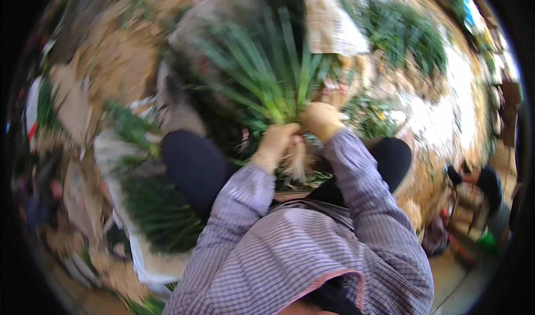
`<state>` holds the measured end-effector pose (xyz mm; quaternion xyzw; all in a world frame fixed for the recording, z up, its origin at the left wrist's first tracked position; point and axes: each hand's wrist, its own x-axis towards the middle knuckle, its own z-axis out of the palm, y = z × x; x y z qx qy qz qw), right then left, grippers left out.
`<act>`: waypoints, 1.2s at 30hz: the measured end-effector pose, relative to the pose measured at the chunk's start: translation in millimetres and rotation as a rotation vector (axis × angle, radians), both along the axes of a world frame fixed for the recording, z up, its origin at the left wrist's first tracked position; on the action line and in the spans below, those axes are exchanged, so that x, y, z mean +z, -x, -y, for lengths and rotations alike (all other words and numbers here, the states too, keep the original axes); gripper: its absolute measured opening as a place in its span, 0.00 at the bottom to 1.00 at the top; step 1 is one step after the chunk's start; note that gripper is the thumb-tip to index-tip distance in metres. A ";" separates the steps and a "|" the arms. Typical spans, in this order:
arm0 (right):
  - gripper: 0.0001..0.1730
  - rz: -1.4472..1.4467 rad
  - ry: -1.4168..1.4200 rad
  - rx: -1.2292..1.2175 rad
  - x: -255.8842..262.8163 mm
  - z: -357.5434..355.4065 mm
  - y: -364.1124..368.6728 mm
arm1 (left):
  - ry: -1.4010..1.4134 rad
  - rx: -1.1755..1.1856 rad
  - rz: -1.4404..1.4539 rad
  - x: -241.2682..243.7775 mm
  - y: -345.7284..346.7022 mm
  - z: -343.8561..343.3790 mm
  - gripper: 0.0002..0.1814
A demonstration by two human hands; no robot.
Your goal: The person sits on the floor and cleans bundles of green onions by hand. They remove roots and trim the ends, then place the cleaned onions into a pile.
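A bunch of long-leaved green onions or similar allium stalks [267, 83] fans out away from me, its leaves blurred. My left hand [276, 141] is closed around the pale lower stems, and stringy roots [296, 162] hang below it. Against the right side of the same stems, my right hand [321, 118] is curled shut, close to the left one. Its fingertips are hidden, but it appears to grip the bunch. Both hands are held between my knees, above a dark heap of loose green trimmings [234, 135].
Left of my knee, more green stalks [161, 210] lie on a white sheet [144, 269]. Another pile of stalks [405, 35] with earthy roots lies ahead on the right. Leaf scraps [372, 116] are nearer. At far right, a person's dark-clothed leg [490, 189] shows near a small stool [464, 204].
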<state>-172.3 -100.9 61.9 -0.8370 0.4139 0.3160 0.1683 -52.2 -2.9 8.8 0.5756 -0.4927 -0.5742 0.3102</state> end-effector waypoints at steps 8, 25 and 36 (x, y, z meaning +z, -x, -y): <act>0.15 0.417 0.148 -0.416 -10.3 -17.2 26.9 | -0.479 0.474 -0.906 14.1 14.2 1.7 0.05; 0.15 0.301 0.091 -0.670 -84.1 -39.3 82.6 | -0.008 0.582 -1.077 7.6 7.0 -9.0 0.09; 0.13 1.303 -0.819 -1.198 7.6 3.7 -34.2 | -0.155 0.464 -1.531 2.3 -25.6 -18.0 0.17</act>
